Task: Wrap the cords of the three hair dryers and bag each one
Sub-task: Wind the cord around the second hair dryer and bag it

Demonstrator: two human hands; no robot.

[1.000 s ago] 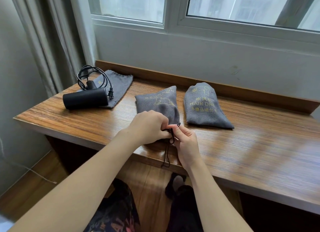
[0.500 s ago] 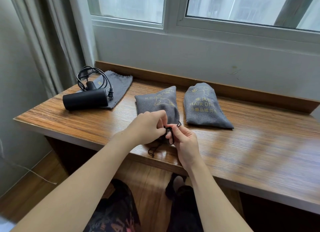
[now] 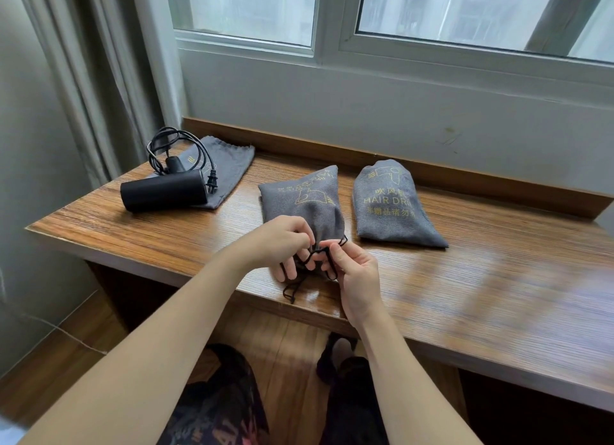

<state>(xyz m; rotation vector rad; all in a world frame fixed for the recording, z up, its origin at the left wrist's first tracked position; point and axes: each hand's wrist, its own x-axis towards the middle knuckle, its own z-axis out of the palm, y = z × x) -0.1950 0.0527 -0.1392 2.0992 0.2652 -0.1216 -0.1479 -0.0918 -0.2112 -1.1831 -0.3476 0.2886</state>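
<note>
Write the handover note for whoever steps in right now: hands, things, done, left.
Left hand and right hand: both pinch the black drawstring at the mouth of the middle bag, tying it at the table's front edge.
Right bag: filled, lying by itself.
Left: bare dryer, cord coiled, lying on the flat empty bag.
Done: one bagged, the second being closed.
Left: finish this tie, then bag the last dryer.

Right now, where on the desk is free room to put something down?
Bare wood lies right of the right bag, out to the desk edge, and in front of the hair dryer. It is crowded around the middle bag, where both hands work the drawstring.
</note>
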